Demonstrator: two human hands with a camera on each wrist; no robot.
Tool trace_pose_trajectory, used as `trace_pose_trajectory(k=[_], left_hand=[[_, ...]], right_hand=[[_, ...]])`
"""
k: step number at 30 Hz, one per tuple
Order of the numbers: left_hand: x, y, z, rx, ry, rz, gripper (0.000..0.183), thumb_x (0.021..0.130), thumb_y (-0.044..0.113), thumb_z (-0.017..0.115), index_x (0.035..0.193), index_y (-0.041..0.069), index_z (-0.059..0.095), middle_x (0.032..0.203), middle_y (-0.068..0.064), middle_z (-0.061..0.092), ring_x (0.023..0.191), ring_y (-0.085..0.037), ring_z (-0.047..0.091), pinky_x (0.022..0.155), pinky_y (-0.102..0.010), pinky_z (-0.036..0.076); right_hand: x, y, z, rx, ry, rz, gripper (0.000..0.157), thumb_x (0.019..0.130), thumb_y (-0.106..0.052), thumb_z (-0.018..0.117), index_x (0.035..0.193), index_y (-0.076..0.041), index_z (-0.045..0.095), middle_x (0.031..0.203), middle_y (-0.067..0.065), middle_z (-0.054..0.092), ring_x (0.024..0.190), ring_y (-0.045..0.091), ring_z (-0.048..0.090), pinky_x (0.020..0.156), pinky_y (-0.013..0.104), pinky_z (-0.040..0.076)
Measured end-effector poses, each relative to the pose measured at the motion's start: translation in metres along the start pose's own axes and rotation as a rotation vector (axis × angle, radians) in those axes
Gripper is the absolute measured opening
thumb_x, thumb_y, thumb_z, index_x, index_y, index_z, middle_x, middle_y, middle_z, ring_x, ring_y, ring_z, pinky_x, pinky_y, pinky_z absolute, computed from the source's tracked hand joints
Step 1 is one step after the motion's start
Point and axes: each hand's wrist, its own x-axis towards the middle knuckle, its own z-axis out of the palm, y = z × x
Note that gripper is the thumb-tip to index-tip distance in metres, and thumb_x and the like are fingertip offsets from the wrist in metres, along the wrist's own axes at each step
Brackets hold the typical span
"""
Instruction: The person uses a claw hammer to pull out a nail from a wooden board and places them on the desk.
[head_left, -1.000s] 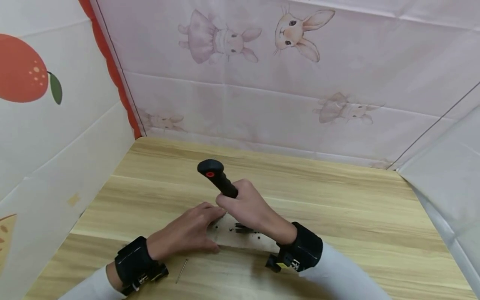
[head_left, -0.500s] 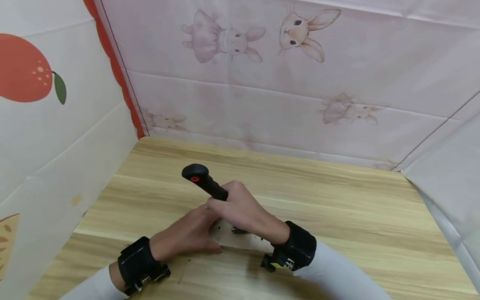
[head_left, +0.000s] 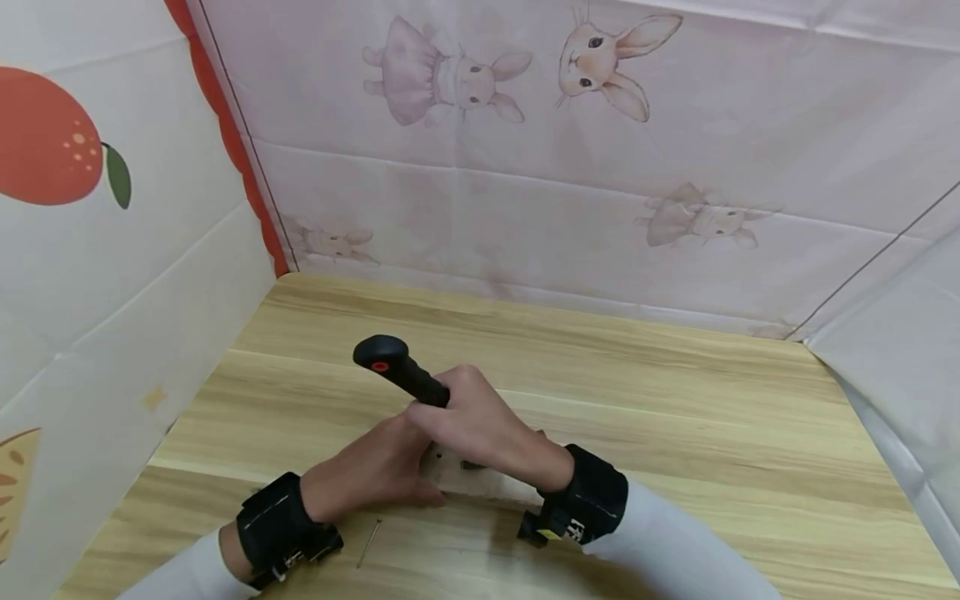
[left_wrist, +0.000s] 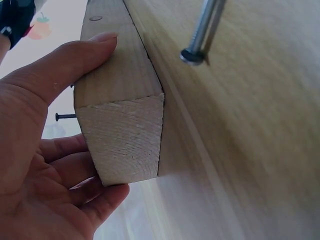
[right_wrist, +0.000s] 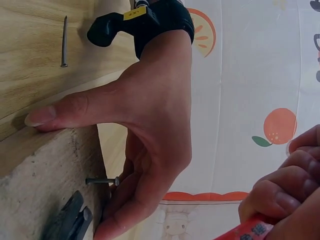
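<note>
Currently, the right hand point(head_left: 480, 421) has its grip clamped round a black-handled tool point(head_left: 408, 375), handle tilted upward. The left hand point(head_left: 375, 467) holds one end of a wooden block point(head_left: 480, 485) lying on the surface point(head_left: 697, 408), thumb and fingers on opposite sides. One nail point(right_wrist: 101, 181) protrudes from the block; a loose nail point(head_left: 369, 543) lies near the left wrist.

Printed rabbits point(head_left: 592, 62) decorate the pink backdrop point(head_left: 510, 217) (fabric, perhaps).
</note>
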Motion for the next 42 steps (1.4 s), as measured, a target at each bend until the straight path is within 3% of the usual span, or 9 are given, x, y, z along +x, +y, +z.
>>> trace_pose_trajectory(k=[3,10,16,27,33,42], left_hand=[[0.001,0.001,0.000,0.022,-0.007,-0.008,0.096,0.069,0.031,0.096,0.151,0.029,0.046,0.137,0.016,0.057,0.116,-0.003,0.056,0.101,-0.030,0.052],[0.005,0.006,-0.001,0.147,-0.071,-0.078,0.087,0.070,0.038,0.094,0.147,0.023,0.056,0.134,0.007,0.065,0.117,-0.010,0.059,0.095,-0.035,0.056],[0.005,0.008,-0.002,0.217,-0.061,-0.087,0.083,0.069,0.044,0.094,0.140,0.014,0.062,0.130,0.000,0.068,0.115,-0.013,0.063,0.094,-0.036,0.058],[0.004,0.011,-0.002,0.279,-0.016,-0.022,0.086,0.069,0.046,0.095,0.140,0.010,0.062,0.132,-0.006,0.068,0.123,-0.021,0.064,0.096,-0.038,0.059],[0.004,0.013,-0.003,0.274,-0.012,-0.036,0.086,0.068,0.044,0.095,0.140,0.011,0.061,0.131,-0.005,0.067,0.121,-0.020,0.063,0.094,-0.039,0.059],[0.006,0.013,0.001,0.268,-0.017,-0.045,0.088,0.067,0.045,0.095,0.140,0.011,0.061,0.130,-0.006,0.068,0.121,-0.022,0.064,0.096,-0.041,0.059]], right_hand=[[-0.002,0.003,-0.002,0.027,0.015,-0.001,0.034,0.091,-0.015,0.055,0.059,-0.014,0.043,0.053,-0.009,0.030,0.044,0.012,0.029,0.047,0.025,0.027],[-0.007,0.010,-0.013,0.064,0.059,-0.043,0.032,0.094,-0.013,0.053,0.063,-0.004,0.057,0.053,-0.006,0.034,0.047,0.013,0.029,0.054,0.025,0.029],[-0.010,0.017,-0.024,0.150,0.091,-0.086,0.037,0.096,-0.014,0.052,0.060,-0.010,0.047,0.051,-0.003,0.034,0.043,0.014,0.029,0.051,0.027,0.028],[-0.018,0.030,-0.042,0.444,0.117,-0.268,0.045,0.094,-0.012,0.050,0.060,0.000,0.024,0.049,-0.004,0.024,0.040,0.014,0.021,0.041,0.033,0.017],[-0.019,0.034,-0.047,0.532,0.107,-0.362,0.042,0.093,-0.007,0.048,0.059,-0.004,0.023,0.049,0.004,0.020,0.039,0.018,0.018,0.041,0.037,0.014],[-0.021,0.045,-0.061,0.663,0.086,-0.475,0.038,0.093,-0.002,0.041,0.060,-0.010,0.025,0.050,0.004,0.018,0.038,0.020,0.014,0.038,0.036,0.012]])
